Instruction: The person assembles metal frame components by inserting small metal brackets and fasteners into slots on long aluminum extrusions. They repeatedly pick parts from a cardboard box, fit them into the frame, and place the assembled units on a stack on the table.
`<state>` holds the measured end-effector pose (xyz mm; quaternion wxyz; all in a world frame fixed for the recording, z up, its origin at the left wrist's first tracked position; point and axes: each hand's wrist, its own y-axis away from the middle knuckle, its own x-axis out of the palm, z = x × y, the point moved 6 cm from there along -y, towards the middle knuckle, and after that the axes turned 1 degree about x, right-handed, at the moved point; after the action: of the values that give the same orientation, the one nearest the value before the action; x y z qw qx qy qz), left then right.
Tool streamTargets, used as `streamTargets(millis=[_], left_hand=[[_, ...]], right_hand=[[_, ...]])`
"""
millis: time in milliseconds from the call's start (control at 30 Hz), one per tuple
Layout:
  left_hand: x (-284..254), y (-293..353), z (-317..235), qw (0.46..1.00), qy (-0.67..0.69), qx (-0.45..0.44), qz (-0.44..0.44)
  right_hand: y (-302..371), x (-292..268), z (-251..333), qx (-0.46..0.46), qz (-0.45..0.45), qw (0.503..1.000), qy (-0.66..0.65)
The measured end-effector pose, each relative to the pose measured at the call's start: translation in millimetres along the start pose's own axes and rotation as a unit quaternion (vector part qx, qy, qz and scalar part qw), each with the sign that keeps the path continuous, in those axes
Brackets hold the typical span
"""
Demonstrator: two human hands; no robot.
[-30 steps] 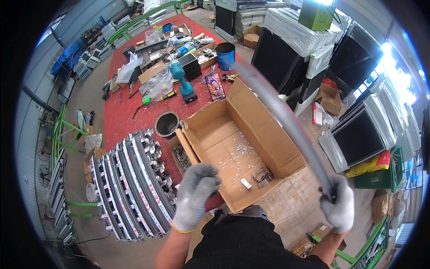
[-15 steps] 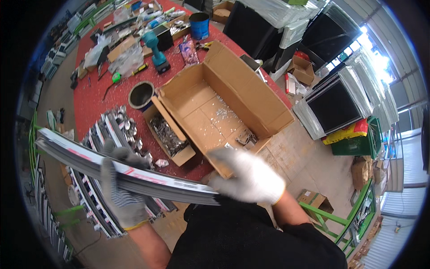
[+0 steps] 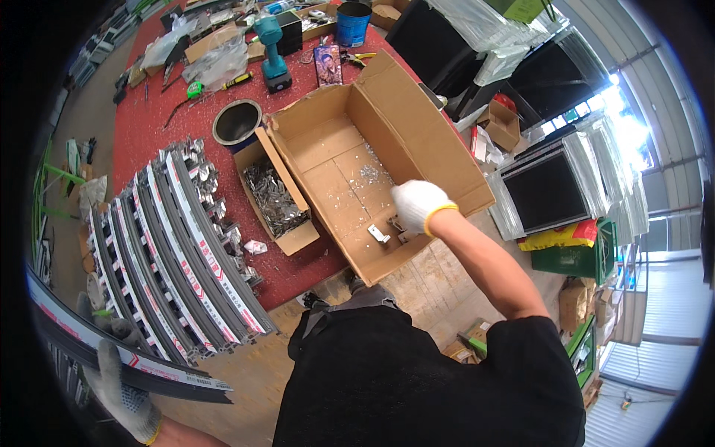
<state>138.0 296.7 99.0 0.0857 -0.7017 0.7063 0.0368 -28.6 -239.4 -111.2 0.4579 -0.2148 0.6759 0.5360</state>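
Observation:
At the lower left, my left hand in a grey-white knit glove is closed around a long dark grey profile with a white and red printed strip. The profile's far end runs out of the picture's rim. My right hand, also gloved, reaches into the large open cardboard box. Its fingers curl downward, and what they hold, if anything, is hidden. Just below it lie a few metal brackets. A small pale metal piece rests beside them on the box floor.
Several similar profiles lie side by side on the red table. A smaller box of metal pieces and a dark round pot stand near the large box. Behind are a teal cordless drill, a tape measure and a blue can.
My left hand has carried the profile down and to the left. My right hand has left the profile's near end and moved into the large box. The view has shifted slightly.

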Motion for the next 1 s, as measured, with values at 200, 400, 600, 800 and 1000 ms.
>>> streamTargets(millis=[200,400,600,800,1000], left_hand=[[-22.6,45.1,43.5,0.996,0.007,-0.072,0.042],[-33.6,62.4,72.1,0.996,0.011,-0.071,0.046],[-21.5,64.5,79.1,0.996,-0.006,-0.072,0.061],[-13.3,64.8,76.3,0.994,-0.006,-0.090,0.061],[7.2,59.1,77.7,0.986,0.061,-0.093,0.121]], right_hand=[[-35.8,69.8,22.2,0.018,-0.036,0.996,0.080],[-43.5,61.0,12.0,-0.009,-0.066,0.994,0.087],[-27.9,29.2,28.2,0.003,-0.075,0.997,0.002],[42.8,-22.4,-11.1,0.000,-0.167,0.814,-0.556],[128.6,-2.5,-17.0,-0.130,-0.151,0.305,-0.931]])
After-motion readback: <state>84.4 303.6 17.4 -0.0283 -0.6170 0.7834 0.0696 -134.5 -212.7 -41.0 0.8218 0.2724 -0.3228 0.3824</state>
